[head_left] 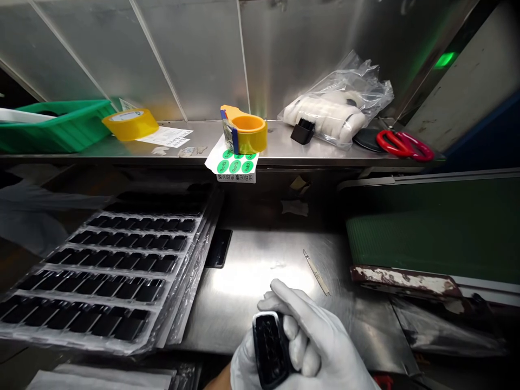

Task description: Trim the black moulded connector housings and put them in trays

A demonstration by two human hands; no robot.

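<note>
The part (268, 349), black with a pale rim, is held over the near edge of the table (260, 276). The left hand (242, 357), white-gloved, is closed around it from the left and behind, most of its fingers hidden. The right hand (323, 336), gloved too, is half closed, index finger reaching forward and the others bent against the part's right edge; whether it grips as well, I cannot tell.

Ahead of the hands, open steel runs back toward the shelf (280, 143). On its right the knife (317, 273) lies aslant, just beyond the right hand. The stacked trays (156, 319) bound this room on the left, their slanted edges close to a phone (220, 249). The conveyor (439, 227) bounds it on the right, its chipped end jutting over the table.

The shelf's front edge hangs above the far side; the labels (235, 167) overhang it beneath the dispenser (252, 143). The scissors (404, 145) lie near its right end, beside the bag (341, 114)
</note>
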